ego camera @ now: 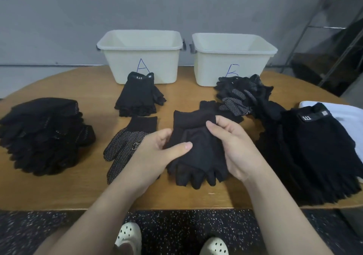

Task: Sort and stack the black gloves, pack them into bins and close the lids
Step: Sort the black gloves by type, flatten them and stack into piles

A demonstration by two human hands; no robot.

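Both hands grip one plain black glove over the table's near middle: left hand pinching its side, right hand curled round the cuff. Sorting looks partway done. Big piles sit left and right, smaller stacks before bin A and bin B (both empty, no lids in view). One dotted glove lies loose.

Bare forearms, no sleeves; white perforated clogs on both feet

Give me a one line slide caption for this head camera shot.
Both hands, left and right, hold a black glove over the table, bins A and B open behind.
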